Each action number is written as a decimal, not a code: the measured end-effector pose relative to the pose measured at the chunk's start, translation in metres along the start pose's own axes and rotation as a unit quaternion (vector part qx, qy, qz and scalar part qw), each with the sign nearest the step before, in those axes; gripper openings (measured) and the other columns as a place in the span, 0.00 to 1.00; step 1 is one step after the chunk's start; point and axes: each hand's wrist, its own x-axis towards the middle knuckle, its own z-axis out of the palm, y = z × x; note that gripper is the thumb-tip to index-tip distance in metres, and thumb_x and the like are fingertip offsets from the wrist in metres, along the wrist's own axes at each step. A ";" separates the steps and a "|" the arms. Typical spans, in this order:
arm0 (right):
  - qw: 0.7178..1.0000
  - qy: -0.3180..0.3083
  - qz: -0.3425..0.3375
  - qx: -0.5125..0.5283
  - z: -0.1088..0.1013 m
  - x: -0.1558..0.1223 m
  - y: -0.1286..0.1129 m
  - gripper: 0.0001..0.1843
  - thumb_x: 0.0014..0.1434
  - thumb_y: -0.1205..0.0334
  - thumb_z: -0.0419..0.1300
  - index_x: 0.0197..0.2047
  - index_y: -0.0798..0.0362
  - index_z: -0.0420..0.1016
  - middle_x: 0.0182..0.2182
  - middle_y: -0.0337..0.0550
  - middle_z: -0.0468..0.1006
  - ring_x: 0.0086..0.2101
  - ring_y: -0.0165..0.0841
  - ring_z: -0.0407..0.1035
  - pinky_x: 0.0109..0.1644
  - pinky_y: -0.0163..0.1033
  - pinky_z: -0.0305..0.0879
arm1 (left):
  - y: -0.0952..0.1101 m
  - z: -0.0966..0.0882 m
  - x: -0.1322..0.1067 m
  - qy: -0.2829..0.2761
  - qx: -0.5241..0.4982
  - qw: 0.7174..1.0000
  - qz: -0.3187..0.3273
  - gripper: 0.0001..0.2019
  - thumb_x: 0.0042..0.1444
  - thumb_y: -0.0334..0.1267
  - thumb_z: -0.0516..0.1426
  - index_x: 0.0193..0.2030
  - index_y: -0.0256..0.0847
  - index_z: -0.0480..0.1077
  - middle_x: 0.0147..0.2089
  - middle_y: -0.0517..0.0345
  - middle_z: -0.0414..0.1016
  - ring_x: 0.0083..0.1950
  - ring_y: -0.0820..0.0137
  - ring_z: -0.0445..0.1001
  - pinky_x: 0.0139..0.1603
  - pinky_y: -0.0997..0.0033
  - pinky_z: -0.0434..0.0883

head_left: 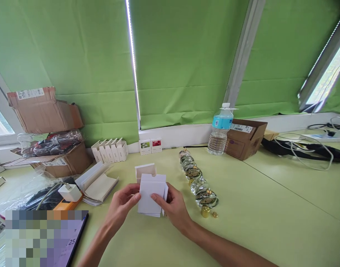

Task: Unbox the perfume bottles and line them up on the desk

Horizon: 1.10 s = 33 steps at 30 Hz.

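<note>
Between my two hands is a small white paper carton (152,193), with a notched flap at its top and loose-looking layers at the lower edge. My left hand (124,202) grips its left side, thumb on the front. My right hand (175,209) holds the right side, its thumb pressed across the front panel. Just behind stands another small white box (140,170), partly hidden by the carton. To the right runs a row of clear glass bottles (199,185) with gold parts, lying close together. A gold cap (205,211) sits at the near end of that row.
Several white boxes (109,150) stand at the back left, near two picture boxes (150,146). Flat white cartons (99,185) lie left of my hands. A tablet (61,241) is at front left. Behind the bottles stand a water bottle (220,129) and a cardboard box (243,141).
</note>
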 end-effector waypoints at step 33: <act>0.989 0.139 -0.023 -0.043 -0.011 0.027 -0.041 0.24 0.48 0.43 0.65 0.36 0.55 0.72 0.21 0.38 0.73 0.14 0.24 0.57 0.13 0.31 0.56 | -0.008 0.004 0.012 0.025 0.077 0.988 0.134 0.16 0.57 0.39 0.57 0.53 0.46 0.67 0.55 0.53 0.73 0.51 0.64 0.74 0.56 0.56 0.71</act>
